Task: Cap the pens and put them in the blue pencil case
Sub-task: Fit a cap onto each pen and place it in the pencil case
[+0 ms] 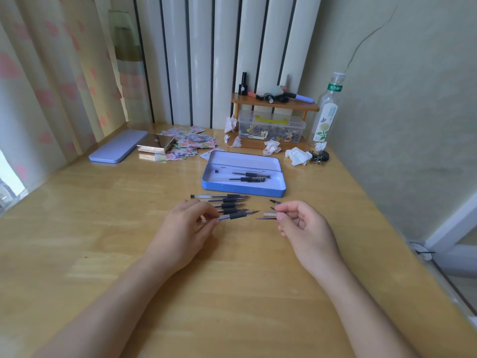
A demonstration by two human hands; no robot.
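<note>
The blue pencil case (242, 188) lies open in the middle of the wooden table, with two capped black pens (251, 177) inside. In front of it lie several uncapped clear pens (227, 201) with black grips, tips to the right. My left hand (184, 229) pinches one uncapped pen (236, 216) by its barrel, tip pointing right. My right hand (303, 226) holds a clear pen cap (267, 216) between thumb and forefinger, a short gap from the pen's tip. More loose caps (275, 202) lie just behind my right fingers.
A lilac tin lid (117, 149) lies at the back left beside a silver purse (154, 146) and scattered stickers. At the back stand a small wooden shelf (275, 104), a clear storage box (271, 129), a bottle (326, 112), crumpled tissues (298, 155) and keys (320, 156).
</note>
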